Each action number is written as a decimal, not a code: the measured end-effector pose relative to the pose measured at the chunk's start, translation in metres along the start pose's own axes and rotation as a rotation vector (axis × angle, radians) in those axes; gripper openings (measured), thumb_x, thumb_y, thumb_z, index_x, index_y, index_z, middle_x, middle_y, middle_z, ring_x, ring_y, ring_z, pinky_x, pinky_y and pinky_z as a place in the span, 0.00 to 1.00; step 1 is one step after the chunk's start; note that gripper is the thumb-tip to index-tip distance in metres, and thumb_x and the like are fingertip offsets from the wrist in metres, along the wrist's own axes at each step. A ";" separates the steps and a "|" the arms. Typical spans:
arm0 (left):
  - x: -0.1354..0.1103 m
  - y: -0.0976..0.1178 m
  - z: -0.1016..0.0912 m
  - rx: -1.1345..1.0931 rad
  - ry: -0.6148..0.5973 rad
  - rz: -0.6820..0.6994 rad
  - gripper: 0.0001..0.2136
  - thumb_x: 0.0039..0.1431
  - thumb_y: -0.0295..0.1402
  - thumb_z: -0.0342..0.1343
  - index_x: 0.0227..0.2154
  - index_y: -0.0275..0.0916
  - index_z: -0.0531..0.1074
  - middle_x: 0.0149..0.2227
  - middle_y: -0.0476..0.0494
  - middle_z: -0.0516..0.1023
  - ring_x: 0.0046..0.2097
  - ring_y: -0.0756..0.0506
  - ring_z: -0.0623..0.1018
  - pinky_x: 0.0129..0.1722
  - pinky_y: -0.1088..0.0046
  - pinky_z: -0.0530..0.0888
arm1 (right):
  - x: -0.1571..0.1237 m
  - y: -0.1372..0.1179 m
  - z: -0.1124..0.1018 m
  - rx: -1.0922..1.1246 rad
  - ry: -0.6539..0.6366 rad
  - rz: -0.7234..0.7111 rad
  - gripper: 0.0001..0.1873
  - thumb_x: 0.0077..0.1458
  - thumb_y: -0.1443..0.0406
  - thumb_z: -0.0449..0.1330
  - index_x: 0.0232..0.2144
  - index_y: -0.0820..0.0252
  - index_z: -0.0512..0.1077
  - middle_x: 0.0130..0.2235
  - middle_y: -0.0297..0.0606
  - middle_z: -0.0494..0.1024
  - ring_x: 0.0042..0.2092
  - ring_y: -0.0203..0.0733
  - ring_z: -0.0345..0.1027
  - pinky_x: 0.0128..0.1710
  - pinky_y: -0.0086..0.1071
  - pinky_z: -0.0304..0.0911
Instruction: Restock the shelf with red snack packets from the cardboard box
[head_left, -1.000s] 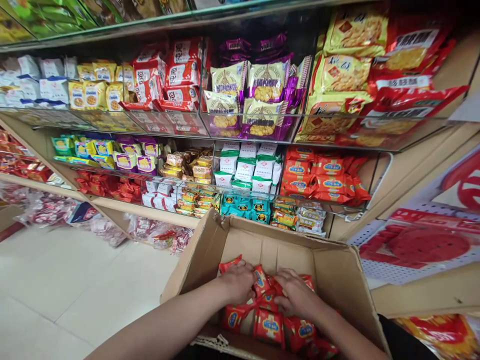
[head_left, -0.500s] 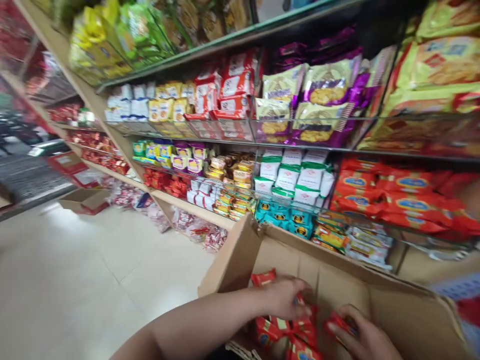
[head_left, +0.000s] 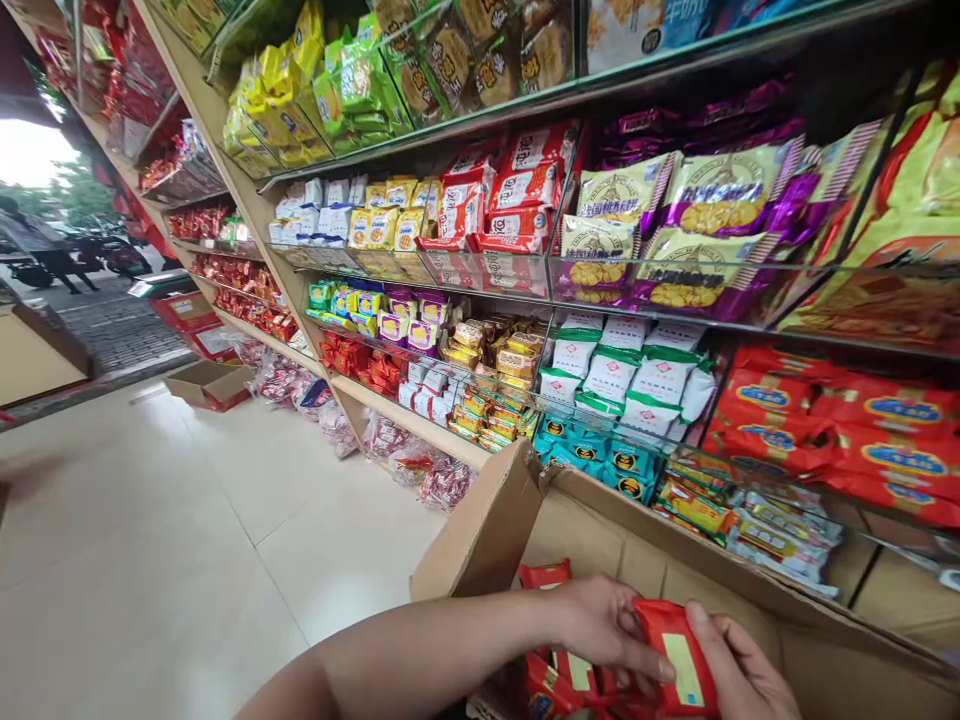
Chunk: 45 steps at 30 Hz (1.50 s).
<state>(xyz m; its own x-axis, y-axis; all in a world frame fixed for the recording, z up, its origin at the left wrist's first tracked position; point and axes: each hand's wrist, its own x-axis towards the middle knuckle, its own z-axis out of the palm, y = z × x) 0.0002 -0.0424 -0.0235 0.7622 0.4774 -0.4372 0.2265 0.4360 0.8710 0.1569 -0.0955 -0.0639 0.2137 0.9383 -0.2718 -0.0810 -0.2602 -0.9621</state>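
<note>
Over the cardboard box (head_left: 480,530) both of my hands are together at one red snack packet (head_left: 679,655) with a pale yellow label. My left hand (head_left: 600,625) reaches in from the left, its fingers closed on the packet's left side. With thumb and fingers, my right hand (head_left: 742,670) pinches its right side. More red packets (head_left: 547,690) lie in the box below my left hand, partly hidden by it. Another red packet (head_left: 545,574) shows just behind my left wrist.
Glass-fronted shelves behind the box hold white-and-green packets (head_left: 600,370), teal packets (head_left: 592,455), large red packs (head_left: 892,430) and purple-and-cream packs (head_left: 712,190). Bagged goods (head_left: 446,485) lie along the shelf foot. An open carton (head_left: 210,384) stands on the tiled floor (head_left: 187,540).
My hands have come together, and the red packet in my right hand is now raised with its label facing up. My left hand has moved right onto it. The view has shifted slightly.
</note>
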 end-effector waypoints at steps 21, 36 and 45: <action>-0.007 0.031 0.000 -0.413 0.330 0.163 0.18 0.42 0.44 0.61 0.28 0.33 0.69 0.23 0.49 0.74 0.22 0.54 0.72 0.20 0.82 0.65 | -0.007 -0.039 0.012 -0.016 0.148 -0.218 0.20 0.37 0.54 0.64 0.32 0.61 0.70 0.27 0.36 0.76 0.27 0.39 0.66 0.27 0.31 0.62; -0.011 0.032 -0.004 -0.463 0.168 0.238 0.17 0.44 0.29 0.60 0.39 0.38 0.66 0.38 0.44 0.74 0.36 0.48 0.75 0.38 0.71 0.68 | -0.019 -0.037 0.014 -0.199 0.136 -0.467 0.11 0.45 0.58 0.60 0.30 0.57 0.67 0.42 0.41 0.72 0.43 0.44 0.66 0.39 0.34 0.63; -0.013 0.035 0.007 -0.174 0.147 0.365 0.38 0.39 0.24 0.62 0.54 0.49 0.53 0.52 0.44 0.62 0.34 0.54 0.72 0.34 0.77 0.68 | -0.012 -0.033 0.010 0.223 0.114 -0.101 0.27 0.36 0.56 0.66 0.39 0.59 0.64 0.36 0.38 0.75 0.37 0.43 0.70 0.33 0.34 0.66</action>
<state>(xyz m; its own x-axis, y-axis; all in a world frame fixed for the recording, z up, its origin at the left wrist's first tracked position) 0.0027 -0.0387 0.0137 0.6758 0.7227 -0.1452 -0.1578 0.3343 0.9292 0.1473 -0.0962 -0.0288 0.3390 0.9219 -0.1875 -0.2634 -0.0984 -0.9597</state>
